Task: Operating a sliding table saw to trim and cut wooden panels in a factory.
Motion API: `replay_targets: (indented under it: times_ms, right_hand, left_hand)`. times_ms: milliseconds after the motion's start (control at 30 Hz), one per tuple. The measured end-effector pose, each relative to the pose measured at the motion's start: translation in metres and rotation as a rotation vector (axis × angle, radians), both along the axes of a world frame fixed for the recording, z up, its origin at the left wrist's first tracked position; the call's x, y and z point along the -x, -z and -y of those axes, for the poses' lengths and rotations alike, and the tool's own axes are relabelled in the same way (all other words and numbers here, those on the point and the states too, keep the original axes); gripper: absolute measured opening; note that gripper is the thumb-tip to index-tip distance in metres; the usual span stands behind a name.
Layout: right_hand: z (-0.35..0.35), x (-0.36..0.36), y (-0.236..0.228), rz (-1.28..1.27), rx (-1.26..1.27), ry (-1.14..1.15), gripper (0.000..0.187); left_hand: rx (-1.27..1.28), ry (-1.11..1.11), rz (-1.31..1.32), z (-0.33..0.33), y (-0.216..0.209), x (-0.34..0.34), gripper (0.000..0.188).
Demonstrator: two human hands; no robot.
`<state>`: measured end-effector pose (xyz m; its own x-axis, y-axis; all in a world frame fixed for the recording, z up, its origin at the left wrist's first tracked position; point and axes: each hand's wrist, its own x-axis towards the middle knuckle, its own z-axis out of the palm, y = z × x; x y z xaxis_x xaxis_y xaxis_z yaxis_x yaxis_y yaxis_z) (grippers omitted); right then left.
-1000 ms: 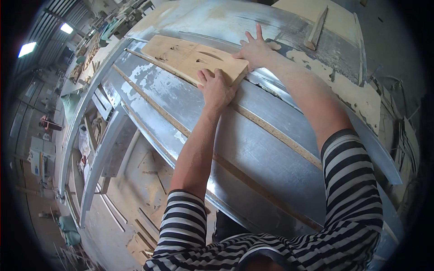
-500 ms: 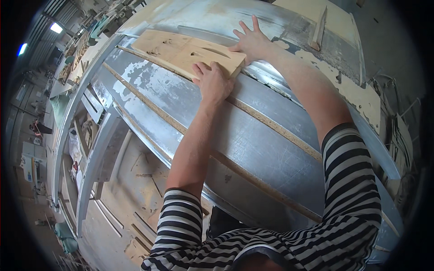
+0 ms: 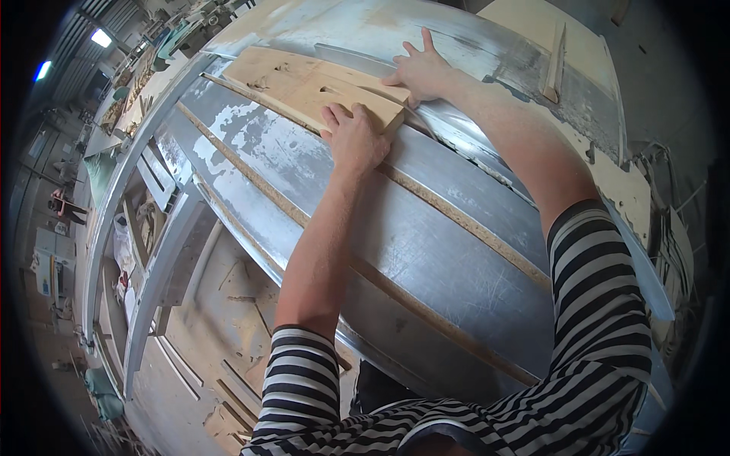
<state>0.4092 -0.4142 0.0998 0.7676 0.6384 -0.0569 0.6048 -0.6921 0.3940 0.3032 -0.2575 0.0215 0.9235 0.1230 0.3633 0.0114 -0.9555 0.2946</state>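
A pale wooden board (image 3: 304,83) with dark knots lies across the curved, ribbed metal surface (image 3: 449,251). My left hand (image 3: 355,140) grips its near edge close to the right end, fingertips curled over the top; the thumb is hidden. Along the board's far side runs a second wooden piece (image 3: 365,78), its right end beside the first board's end. My right hand (image 3: 426,74) is at that end, fingers spread, its thumb side against the wood and the index finger pointing away. A shiny metal strip (image 3: 456,129) extends right from beneath my right hand.
Narrow wooden strips (image 3: 456,220) run in lines along the metal surface. A loose wood stick (image 3: 555,64) lies at the far right. To the left stands a curved grey frame (image 3: 156,281), with offcuts (image 3: 236,403) on the floor. Another person (image 3: 65,205) is in the distance at left.
The near board's right end has shifted slightly left, and the far piece now shows more distinctly apart from it. My right hand has moved slightly left with its fingers closer together. My left hand keeps its grip.
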Motion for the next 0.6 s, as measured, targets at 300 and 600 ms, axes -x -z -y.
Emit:
replay_targets:
  times_ms: [300,600]
  right_hand:
    - [-0.042,-0.030,-0.005,-0.070,0.031,0.006,0.071]
    - [-0.130,-0.090,-0.001,-0.038,0.020,-0.010,0.071]
  left_hand:
    - [-0.032,-0.004,-0.016,0.002,-0.002,0.003,0.073]
    - [-0.013,0.181,-0.123,-0.014,-0.015,0.008,0.068]
